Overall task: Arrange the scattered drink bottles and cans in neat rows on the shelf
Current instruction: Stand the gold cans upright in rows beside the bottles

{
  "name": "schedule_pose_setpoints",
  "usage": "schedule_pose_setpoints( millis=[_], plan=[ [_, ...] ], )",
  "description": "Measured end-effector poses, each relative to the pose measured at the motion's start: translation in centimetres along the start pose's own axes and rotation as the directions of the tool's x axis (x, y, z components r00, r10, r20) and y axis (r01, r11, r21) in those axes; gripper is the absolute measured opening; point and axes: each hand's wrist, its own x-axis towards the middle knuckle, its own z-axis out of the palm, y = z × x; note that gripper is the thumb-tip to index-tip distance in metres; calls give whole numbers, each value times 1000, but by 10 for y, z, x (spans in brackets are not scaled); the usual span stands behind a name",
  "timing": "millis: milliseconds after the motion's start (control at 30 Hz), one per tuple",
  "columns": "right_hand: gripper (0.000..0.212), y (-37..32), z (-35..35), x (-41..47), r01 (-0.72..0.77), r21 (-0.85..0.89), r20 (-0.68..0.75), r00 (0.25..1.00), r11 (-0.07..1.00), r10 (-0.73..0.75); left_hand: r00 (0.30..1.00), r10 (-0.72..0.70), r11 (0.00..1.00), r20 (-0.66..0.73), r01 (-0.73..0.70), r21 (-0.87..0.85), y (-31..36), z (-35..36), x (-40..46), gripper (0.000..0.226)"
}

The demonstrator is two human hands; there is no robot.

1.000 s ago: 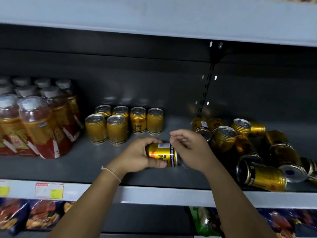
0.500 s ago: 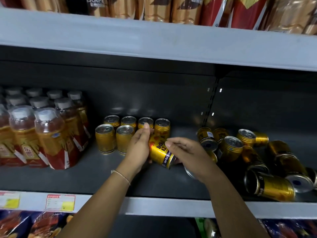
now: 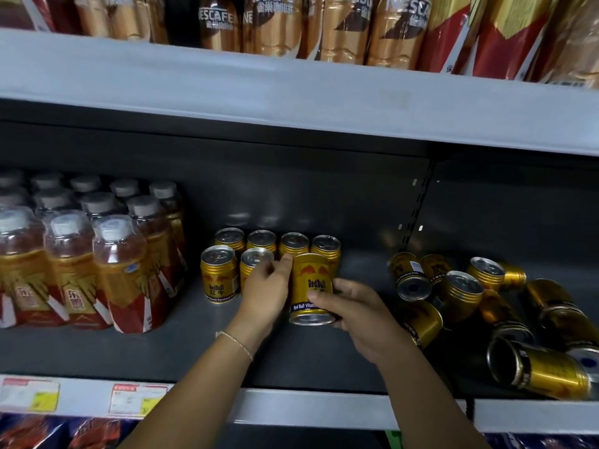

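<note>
Both hands were clamped on one gold Red Bull can (image 3: 311, 288), held upright with its base tipped toward the camera: the left hand (image 3: 266, 294) curled round its left side with fingers reaching the can's top, the right hand (image 3: 355, 314) gripping its lower right side, thumb across the label. The can sat just in front of the third and fourth cans of the back row, and whether its base touched the shelf (image 3: 181, 354) could not be told. Six upright cans (image 3: 219, 273) stood in the neat block: four in the back row against the dark rear panel, two in the front row, the second partly hidden behind the left hand. To the right, well apart, a heap of toppled cans (image 3: 453, 293) lay on their sides, at least nine, some too dark to count. One of them, a fallen can (image 3: 539, 369), lay near the shelf's front lip. At far left stood a shrink-wrapped pack of bottles (image 3: 120, 270) with about a dozen grey caps showing. Bare shelf lay open between the block and the heap, and along the front edge beneath the wrists. Two price tags (image 3: 137, 400) were clipped to the front rail.
</note>
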Motion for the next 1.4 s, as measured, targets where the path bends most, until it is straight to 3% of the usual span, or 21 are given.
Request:
schedule_pose_setpoints(
  millis=[267,500,633,767,933,1067,1400],
  plan=[
    [60,28,7,22,75,-217,-145,984,973,-108,989,130,953,65,-143,267,-9,-14,8,39],
    [61,43,3,42,7,-410,-232,966,912,-112,970,228,895,89,-245,374,-22,-15,3,9],
    [64,45,6,50,7,-444,-248,960,896,-131,954,281,852,108,-300,429,-23,-21,3,12],
    [62,46,13,59,19,-475,-263,951,880,-162,927,322,776,193,-375,508,-22,-32,8,34],
    [58,52,20,69,21,-493,-296,936,870,-191,838,478,552,263,-520,652,-20,-41,0,26],
    [66,56,22,75,34,-501,-293,933,865,-207,824,489,494,287,-532,688,-24,-43,-6,35],
    [71,62,25,77,36,-494,-330,917,869,-226,812,498,446,303,-540,714,-29,-47,-2,29]
  ],
)
